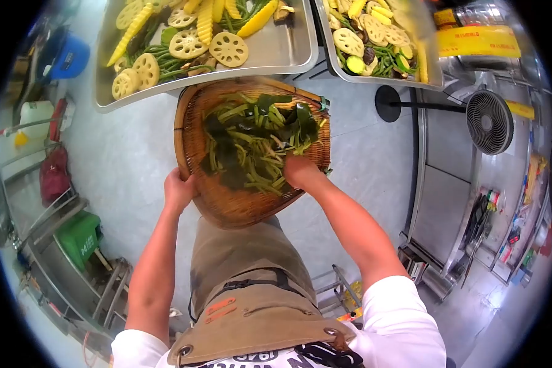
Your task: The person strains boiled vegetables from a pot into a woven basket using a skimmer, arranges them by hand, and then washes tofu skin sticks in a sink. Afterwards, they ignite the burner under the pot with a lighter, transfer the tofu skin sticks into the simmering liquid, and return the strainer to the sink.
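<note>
A brown woven bamboo basket [190, 141] is held in front of my body, below the metal trays. Dark green leaves and pale green cut stems [251, 162] lie heaped inside it. My left hand [181, 191] is closed on the basket's left rim, thumb over the edge. Reaching over the right side, my right hand [302, 172] is down at the edge of the greens. Its fingers are hidden from above, so what they hold does not show.
Two metal trays [300, 58] ahead carry lotus root slices, yellow crinkle-cut sticks, green beans and mushrooms. A black fan [488, 122] stands at right beside steel cabinets [438, 214]. On the left are a green bin [80, 236], a blue bucket [70, 55] and metal racks.
</note>
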The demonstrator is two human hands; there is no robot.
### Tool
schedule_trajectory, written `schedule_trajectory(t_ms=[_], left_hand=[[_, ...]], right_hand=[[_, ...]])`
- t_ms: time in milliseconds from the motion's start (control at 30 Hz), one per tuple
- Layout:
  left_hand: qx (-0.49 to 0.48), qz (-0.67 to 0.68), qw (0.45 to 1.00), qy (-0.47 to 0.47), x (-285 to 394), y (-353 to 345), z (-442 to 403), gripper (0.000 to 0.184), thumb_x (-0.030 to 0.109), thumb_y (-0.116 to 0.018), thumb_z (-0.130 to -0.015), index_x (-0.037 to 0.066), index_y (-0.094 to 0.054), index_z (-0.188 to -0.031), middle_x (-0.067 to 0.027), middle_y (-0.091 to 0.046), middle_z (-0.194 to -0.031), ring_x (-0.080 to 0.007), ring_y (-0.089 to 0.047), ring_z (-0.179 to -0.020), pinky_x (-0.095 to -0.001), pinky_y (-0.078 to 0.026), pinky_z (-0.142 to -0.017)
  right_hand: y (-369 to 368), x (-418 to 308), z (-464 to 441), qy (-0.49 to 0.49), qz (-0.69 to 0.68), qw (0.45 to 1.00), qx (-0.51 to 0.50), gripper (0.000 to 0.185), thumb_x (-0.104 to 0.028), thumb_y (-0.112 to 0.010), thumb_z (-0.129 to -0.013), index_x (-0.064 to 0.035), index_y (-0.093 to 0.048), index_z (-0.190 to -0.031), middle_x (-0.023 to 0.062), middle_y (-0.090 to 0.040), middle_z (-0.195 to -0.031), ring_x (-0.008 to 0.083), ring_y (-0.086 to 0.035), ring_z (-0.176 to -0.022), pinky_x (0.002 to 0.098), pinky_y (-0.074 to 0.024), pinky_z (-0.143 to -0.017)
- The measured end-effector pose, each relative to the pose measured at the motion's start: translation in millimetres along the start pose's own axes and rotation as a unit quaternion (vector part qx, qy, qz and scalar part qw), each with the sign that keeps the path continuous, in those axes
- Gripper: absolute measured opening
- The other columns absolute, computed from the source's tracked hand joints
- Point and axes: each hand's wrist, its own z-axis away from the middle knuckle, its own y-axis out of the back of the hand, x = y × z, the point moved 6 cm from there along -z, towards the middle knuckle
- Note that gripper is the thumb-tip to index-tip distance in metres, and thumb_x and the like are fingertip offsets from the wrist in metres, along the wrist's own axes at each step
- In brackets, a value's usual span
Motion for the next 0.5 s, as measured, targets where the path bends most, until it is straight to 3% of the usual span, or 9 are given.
schedule_trajectory(t_ms=[33, 167, 267, 400, 500], left_hand=[[-0.007, -0.009, 1.000, 0.003, 3.9, 1.8, 2.2, 0.023, 0.014, -0.062, -0.077, -0.006, -0.056, -0.087, -0.0139, -0.062, -0.073, -0.0221, -0.059, -0.066, -0.0346, -0.047, -0.063], [-0.001, 0.010, 0.999, -0.032, 9.7, 1.2, 4.8, 0.021, 0.012, -0.060, -0.078, -0.006, -0.056, -0.088, -0.0121, -0.061, -0.070, -0.0191, -0.058, -0.060, -0.0331, -0.047, -0.059], [-0.020, 0.020, 0.999, 0.020, 15.0, 3.2, 8.6, 0.019, 0.010, -0.059, -0.078, -0.006, -0.057, -0.088, -0.0109, -0.061, -0.069, -0.0170, -0.057, -0.058, -0.0321, -0.046, -0.056], [-0.012, 0.032, 0.999, -0.012, 11.2, 2.6, 7.7, 0.020, 0.011, -0.060, -0.078, -0.006, -0.057, -0.089, -0.0108, -0.061, -0.071, -0.0172, -0.058, -0.059, -0.0320, -0.046, -0.057], [-0.006, 0.014, 1.000, -0.023, 11.4, 2.8, 5.1, 0.021, 0.012, -0.061, -0.078, -0.006, -0.057, -0.089, -0.0119, -0.062, -0.072, -0.0198, -0.058, -0.062, -0.0336, -0.047, -0.059]], right_hand=[[-2.9, 7.9, -10.1, -0.035, 0.020, 0.997, -0.059, 0.036, -0.010, -0.047, -0.082, 0.0036, -0.045, -0.115, 0.0265, -0.062, -0.097, 0.0407, -0.060, -0.091, 0.0468, -0.0488, -0.077], [20.9, 38.3, -12.5, -0.119, -0.057, 0.991, 0.036, 0.029, -0.008, -0.048, -0.082, 0.0074, -0.053, -0.106, 0.0269, -0.061, -0.097, 0.0396, -0.060, -0.093, 0.0452, -0.0492, -0.078], [27.7, 50.2, -13.8, -0.129, -0.047, 0.990, 0.030, 0.029, -0.009, -0.050, -0.081, 0.0065, -0.053, -0.106, 0.0272, -0.061, -0.098, 0.0407, -0.060, -0.093, 0.0458, -0.0488, -0.078], [12.5, 57.5, -11.5, -0.144, -0.053, 0.987, 0.049, 0.032, -0.009, -0.051, -0.081, 0.0081, -0.050, -0.108, 0.0253, -0.062, -0.094, 0.0394, -0.061, -0.091, 0.0441, -0.0494, -0.077], [2.0, 41.1, 23.0, -0.083, -0.031, 0.996, 0.014, 0.033, -0.010, -0.052, -0.080, 0.0059, -0.049, -0.109, 0.0244, -0.062, -0.092, 0.0382, -0.061, -0.090, 0.0437, -0.0502, -0.075]])
